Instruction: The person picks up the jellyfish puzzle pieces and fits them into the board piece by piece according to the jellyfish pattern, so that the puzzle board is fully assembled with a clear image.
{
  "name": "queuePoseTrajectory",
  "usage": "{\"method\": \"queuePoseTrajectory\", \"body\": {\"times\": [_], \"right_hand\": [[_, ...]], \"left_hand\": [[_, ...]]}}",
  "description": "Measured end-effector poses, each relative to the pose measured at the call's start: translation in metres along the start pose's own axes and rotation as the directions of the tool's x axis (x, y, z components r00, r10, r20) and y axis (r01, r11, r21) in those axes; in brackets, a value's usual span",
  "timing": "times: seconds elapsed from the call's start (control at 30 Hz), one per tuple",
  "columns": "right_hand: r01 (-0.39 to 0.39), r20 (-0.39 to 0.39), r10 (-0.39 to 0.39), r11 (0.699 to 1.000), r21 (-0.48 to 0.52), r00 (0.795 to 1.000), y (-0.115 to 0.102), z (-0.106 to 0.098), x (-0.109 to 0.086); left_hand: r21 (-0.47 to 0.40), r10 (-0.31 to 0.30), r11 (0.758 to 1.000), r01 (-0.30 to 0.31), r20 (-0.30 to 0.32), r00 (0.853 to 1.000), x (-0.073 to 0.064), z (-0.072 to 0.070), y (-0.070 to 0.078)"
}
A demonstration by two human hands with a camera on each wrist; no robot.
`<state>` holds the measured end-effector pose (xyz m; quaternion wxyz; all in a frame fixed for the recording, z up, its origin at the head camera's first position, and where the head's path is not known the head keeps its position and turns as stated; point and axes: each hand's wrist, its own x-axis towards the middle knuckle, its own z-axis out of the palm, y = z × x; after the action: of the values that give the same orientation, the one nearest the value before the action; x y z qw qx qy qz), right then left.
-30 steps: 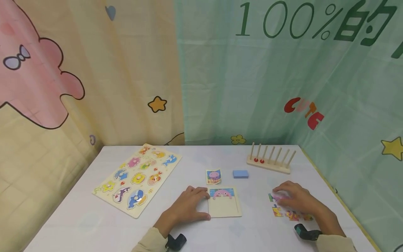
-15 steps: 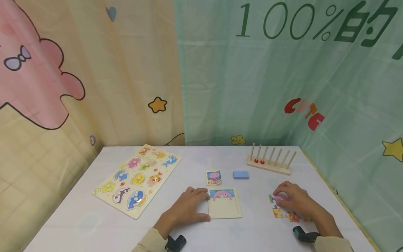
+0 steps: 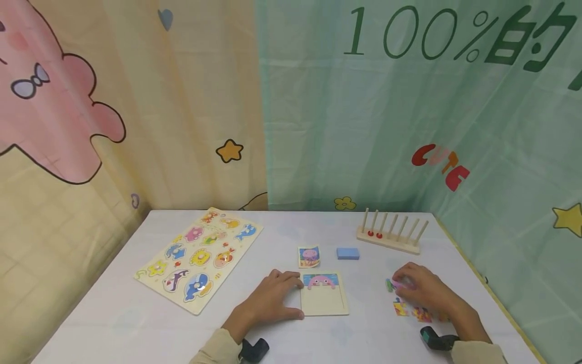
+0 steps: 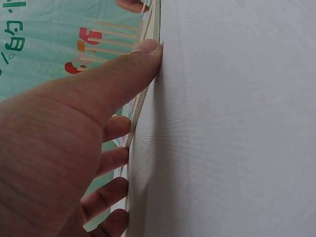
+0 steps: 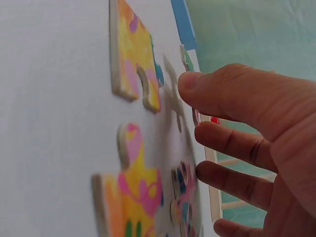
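In the head view my left hand (image 3: 273, 298) lies at the left edge of a square wooden puzzle tray (image 3: 324, 304), its thumb near the front corner and its fingers farther back along that edge. Across the top of the tray shows a strip with a pink sea-creature face (image 3: 321, 281). My right hand (image 3: 425, 288) pinches a green-and-pink jigsaw piece (image 3: 389, 285) between thumb and fingers; the right wrist view shows this piece (image 5: 186, 58) raised, its shadow on the table. Below that hand lie loose jigsaw pieces (image 3: 401, 307), partly hidden.
Behind the tray are a small picture card (image 3: 309, 257) and a blue block (image 3: 347, 254). A wooden peg stand (image 3: 391, 242) with red beads is at the back right. On the left lies a large animal knob-puzzle board (image 3: 223, 235). Printed curtains (image 3: 318, 126) surround the table.
My right hand has drawn slightly to the left, and the green-and-pink jigsaw piece has turned and shifted with it. My left hand keeps its place at the tray.
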<state>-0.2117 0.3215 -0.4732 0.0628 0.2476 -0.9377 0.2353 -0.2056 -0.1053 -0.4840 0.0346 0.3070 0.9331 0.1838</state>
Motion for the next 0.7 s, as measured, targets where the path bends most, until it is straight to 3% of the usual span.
{"method": "queuePoseTrajectory", "body": {"times": [0.1,0.33,0.7], "right_hand": [[0.047,-0.023,-0.046,0.998,0.031,0.999,-0.007,0.003,0.009],[0.005,0.094,-0.012,0.998,0.065,0.996,-0.047,0.021,0.049],[0.124,0.212,-0.142,0.988,0.096,0.967,-0.109,0.059,0.097]], "left_hand": [[0.000,-0.001,1.000,0.001,-0.002,1.000,0.000,0.000,0.000],[0.005,-0.003,1.000,0.003,0.002,1.000,-0.001,0.001,-0.001],[0.017,0.008,1.000,-0.008,0.002,1.000,0.000,-0.001,0.000]]}}
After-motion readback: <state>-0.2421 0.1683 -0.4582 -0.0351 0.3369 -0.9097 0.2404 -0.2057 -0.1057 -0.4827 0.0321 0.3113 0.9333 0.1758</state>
